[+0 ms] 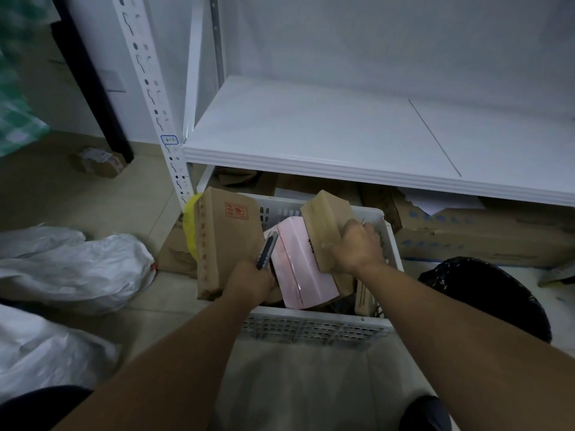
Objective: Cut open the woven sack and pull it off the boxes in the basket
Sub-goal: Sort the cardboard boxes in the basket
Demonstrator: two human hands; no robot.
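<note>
From the head view, the left hand point(252, 283) has its grip wrapped around the lower end of a tall brown box point(224, 241) and a dark utility knife point(267, 249) together — the knife pointing up and away. The right hand point(357, 247) is clamped on a smaller brown box point(323, 222) tilted above a pink box point(303, 269) in the white basket point(314, 329). The woven sack point(77, 269) lies crumpled on the floor, left of the basket — clear of the boxes.
</note>
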